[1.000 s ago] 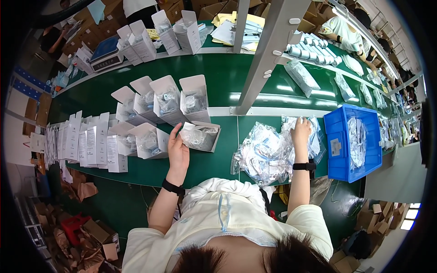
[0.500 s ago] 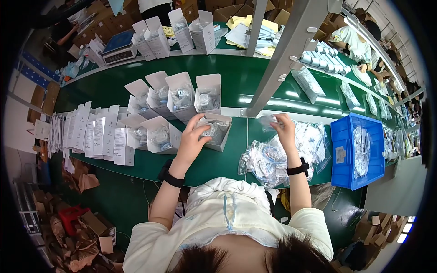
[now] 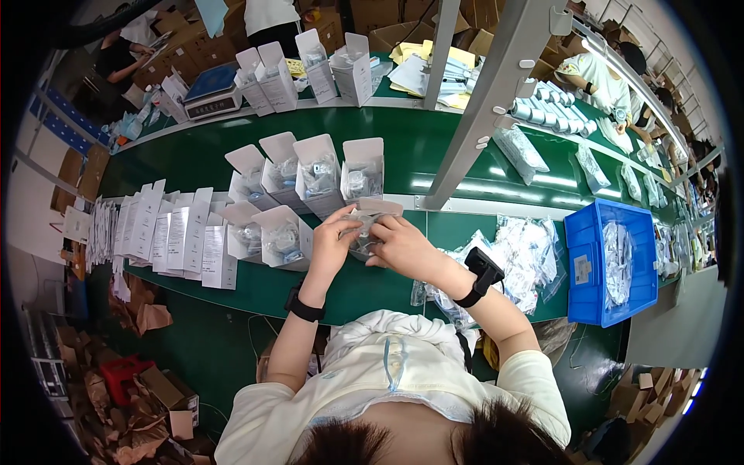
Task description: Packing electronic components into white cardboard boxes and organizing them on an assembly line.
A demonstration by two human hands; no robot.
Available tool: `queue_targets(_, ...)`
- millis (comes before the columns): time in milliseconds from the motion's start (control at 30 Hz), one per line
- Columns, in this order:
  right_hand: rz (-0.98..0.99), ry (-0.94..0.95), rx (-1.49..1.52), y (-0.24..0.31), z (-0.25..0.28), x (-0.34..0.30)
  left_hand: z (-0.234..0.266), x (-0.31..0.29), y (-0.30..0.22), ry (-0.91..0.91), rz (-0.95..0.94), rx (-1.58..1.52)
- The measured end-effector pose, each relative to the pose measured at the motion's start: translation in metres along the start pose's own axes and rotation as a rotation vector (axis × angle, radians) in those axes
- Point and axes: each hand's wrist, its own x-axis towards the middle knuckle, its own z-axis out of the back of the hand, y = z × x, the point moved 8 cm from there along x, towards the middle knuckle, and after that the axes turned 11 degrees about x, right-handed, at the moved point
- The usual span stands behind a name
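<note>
A white carton with its flap up [image 3: 381, 206] stands on the green table, packed with clear plastic. My left hand [image 3: 332, 242] is closed at its left side, fingers over the rim. From the right, my right hand [image 3: 401, 245] reaches into the opening with curled fingers, on a clear plastic bag [image 3: 362, 225] whose lower part is hidden. Open white cartons with bagged parts stand close by: a pair [image 3: 283, 242] to the left and a row [image 3: 318, 180] behind. Right of my hands lies a heap of small clear bags [image 3: 515, 260].
A blue bin [image 3: 583, 267] holding bagged items stands at the right. Folded white cartons [image 3: 178, 240] line up at the left. A grey metal post [image 3: 473, 132] rises behind my right hand. Beyond are more cartons [image 3: 353, 74], a scale [image 3: 213, 93] and other people.
My right hand has come left from the bag heap to the carton, bringing the small clear bag. My left hand stays at the carton, its fingers drawn in closer. The view has shifted slightly.
</note>
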Motion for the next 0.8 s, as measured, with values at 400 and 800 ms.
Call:
queue_targets(400, -0.557, -1.057, 0.315, -0.151, 0.053, -0.142, 0.037, -0.026, -0.009, -0.328, -0.087, 0.422)
queue_targets(800, -1.481, -0.190, -0.419, -0.501, 0.057, -0.249, 0.092, -0.046, -0.088, -0.403, -0.237, 0.513)
